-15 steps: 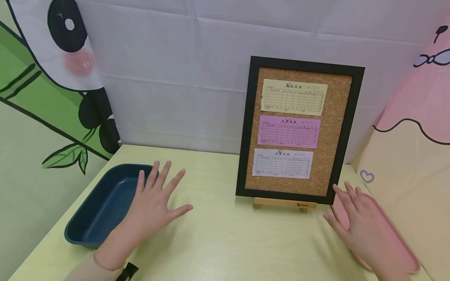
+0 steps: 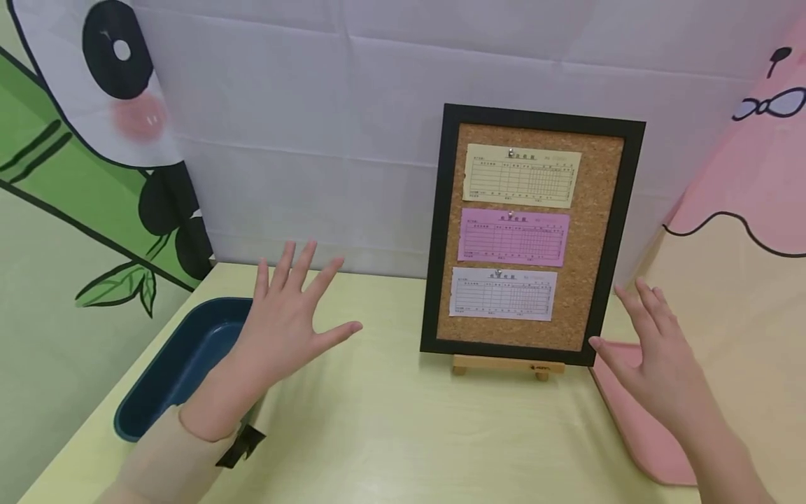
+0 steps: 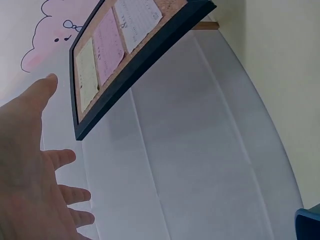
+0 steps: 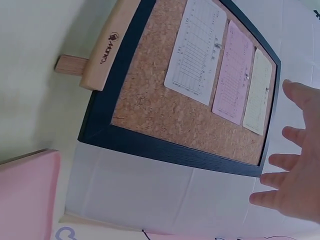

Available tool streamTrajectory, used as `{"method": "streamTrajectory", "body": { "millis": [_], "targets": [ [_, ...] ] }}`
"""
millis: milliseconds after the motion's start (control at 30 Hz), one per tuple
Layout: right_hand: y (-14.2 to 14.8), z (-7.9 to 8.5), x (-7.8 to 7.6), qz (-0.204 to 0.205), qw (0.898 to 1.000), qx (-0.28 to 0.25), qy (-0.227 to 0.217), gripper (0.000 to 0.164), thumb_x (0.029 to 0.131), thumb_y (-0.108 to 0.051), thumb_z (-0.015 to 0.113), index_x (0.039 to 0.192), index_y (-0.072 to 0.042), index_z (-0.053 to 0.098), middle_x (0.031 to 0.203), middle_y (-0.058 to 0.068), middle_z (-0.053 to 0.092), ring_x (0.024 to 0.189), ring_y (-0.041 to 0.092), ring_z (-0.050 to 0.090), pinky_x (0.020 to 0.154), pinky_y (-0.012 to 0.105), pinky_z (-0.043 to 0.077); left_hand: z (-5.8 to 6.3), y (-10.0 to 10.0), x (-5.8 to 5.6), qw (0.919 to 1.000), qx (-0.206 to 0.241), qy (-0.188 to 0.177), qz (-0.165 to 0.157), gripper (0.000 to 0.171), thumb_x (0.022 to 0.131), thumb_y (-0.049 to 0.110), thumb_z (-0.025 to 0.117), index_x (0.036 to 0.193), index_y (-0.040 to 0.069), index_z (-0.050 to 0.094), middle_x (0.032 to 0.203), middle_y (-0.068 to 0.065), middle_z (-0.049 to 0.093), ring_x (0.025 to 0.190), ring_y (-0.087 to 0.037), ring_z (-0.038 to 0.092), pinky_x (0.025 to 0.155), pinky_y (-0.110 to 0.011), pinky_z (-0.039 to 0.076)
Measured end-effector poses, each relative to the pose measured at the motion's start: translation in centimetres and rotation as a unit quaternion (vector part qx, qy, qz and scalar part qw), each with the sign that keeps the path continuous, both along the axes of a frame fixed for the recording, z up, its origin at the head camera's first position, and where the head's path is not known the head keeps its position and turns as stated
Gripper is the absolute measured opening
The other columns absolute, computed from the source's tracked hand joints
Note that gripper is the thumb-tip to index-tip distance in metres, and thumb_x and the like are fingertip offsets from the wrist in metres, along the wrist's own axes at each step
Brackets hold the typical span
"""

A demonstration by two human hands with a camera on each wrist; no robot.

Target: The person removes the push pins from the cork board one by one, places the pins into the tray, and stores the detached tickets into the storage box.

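A cork board (image 2: pixel 595 231) in a black frame leans on a small wooden easel (image 2: pixel 504 364). Pinned to it, top to bottom, are a yellow form slip (image 2: pixel 522 175), a pink slip (image 2: pixel 513 236) and a white slip (image 2: pixel 502 294), each with a pushpin at its upper edge. My left hand (image 2: pixel 283 325), fingers spread and holding nothing, is raised over the right side of the blue basin (image 2: pixel 189 364). My right hand (image 2: pixel 661 364), also spread and bare, is raised by the board's lower right corner and overlaps the pink tray (image 2: pixel 642 427) in the head view.
The pale wooden table (image 2: pixel 403 434) carries the basin at left and the tray at right. Behind it hangs a white cloth (image 2: pixel 302 140). Cartoon-printed panels stand on both sides. A black strap end (image 2: pixel 241 446) sticks out at my left wrist.
Both hands have risen, fingers still spread, the left also shifting slightly right. The board, slips, basin and tray stay in place; the head view has shifted slightly.
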State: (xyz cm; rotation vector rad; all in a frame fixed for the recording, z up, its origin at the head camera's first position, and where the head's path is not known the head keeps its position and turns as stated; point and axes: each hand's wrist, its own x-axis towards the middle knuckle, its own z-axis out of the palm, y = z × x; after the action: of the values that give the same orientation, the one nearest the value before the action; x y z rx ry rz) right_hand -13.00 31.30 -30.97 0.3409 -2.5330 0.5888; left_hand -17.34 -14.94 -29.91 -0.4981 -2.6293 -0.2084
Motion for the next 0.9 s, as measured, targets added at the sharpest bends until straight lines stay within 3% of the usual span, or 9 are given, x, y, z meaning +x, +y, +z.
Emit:
{"method": "streamTrajectory", "body": {
  "millis": [200, 400, 567, 733, 900],
  "targets": [
    [-0.5, 1.8, -1.0, -0.003, 1.0, -0.011, 0.014, 0.076, 0.085, -0.026, 0.07, 0.149, -0.02, 0.029, 0.157, 0.009, 0.017, 0.145, 0.033, 0.008, 0.109, 0.063, 0.011, 1.8, 1.4, -0.9, 0.9993, 0.034, -0.01, -0.012, 0.089, 0.08, 0.067, 0.056, 0.151, 0.027, 0.02, 0.159, -0.01, 0.005, 0.145, -0.032, -0.005, 0.11, -0.063, 0.001],
    [-1.2, 4.1, -2.4, -0.015, 0.999, -0.02, 0.036, 0.075, 0.088, -0.027, 0.067, 0.15, -0.021, 0.026, 0.157, 0.009, 0.017, 0.142, 0.039, 0.016, 0.102, 0.069, 0.017, 3.1, 3.5, -2.4, 0.9958, 0.082, 0.007, -0.04, 0.088, 0.08, 0.066, 0.059, 0.151, 0.03, 0.02, 0.159, -0.008, 0.006, 0.146, -0.031, -0.003, 0.11, -0.063, 0.003],
    [-1.9, 6.0, -3.6, -0.007, 0.995, -0.03, 0.092, 0.072, 0.088, -0.026, 0.067, 0.149, -0.022, 0.029, 0.155, 0.009, 0.024, 0.139, 0.04, 0.024, 0.101, 0.068, 0.022, 4.3, 5.6, -3.4, 0.9921, 0.109, 0.019, -0.059, 0.086, 0.081, 0.063, 0.06, 0.15, 0.027, 0.023, 0.159, -0.008, 0.008, 0.146, -0.032, 0.001, 0.11, -0.064, 0.004],
    [-2.6, 7.4, -5.2, -0.004, 0.989, -0.042, 0.145, 0.066, 0.087, -0.023, 0.067, 0.146, -0.02, 0.036, 0.15, 0.009, 0.036, 0.135, 0.038, 0.035, 0.104, 0.06, 0.028, 5.3, 7.5, -4.5, 0.9848, 0.156, 0.003, -0.076, 0.084, 0.082, 0.061, 0.059, 0.149, 0.025, 0.024, 0.158, -0.009, 0.011, 0.145, -0.032, 0.002, 0.111, -0.062, 0.004],
    [-3.5, 8.6, -7.2, -0.007, 0.982, -0.063, 0.175, 0.061, 0.087, -0.021, 0.067, 0.143, -0.021, 0.041, 0.142, 0.009, 0.047, 0.12, 0.041, 0.05, 0.099, 0.056, 0.038, 6.0, 9.6, -5.8, 0.9751, 0.202, -0.028, -0.087, 0.086, 0.081, 0.064, 0.059, 0.149, 0.029, 0.021, 0.158, -0.008, 0.01, 0.146, -0.028, -0.001, 0.113, -0.056, 0.004]
  ]
}}
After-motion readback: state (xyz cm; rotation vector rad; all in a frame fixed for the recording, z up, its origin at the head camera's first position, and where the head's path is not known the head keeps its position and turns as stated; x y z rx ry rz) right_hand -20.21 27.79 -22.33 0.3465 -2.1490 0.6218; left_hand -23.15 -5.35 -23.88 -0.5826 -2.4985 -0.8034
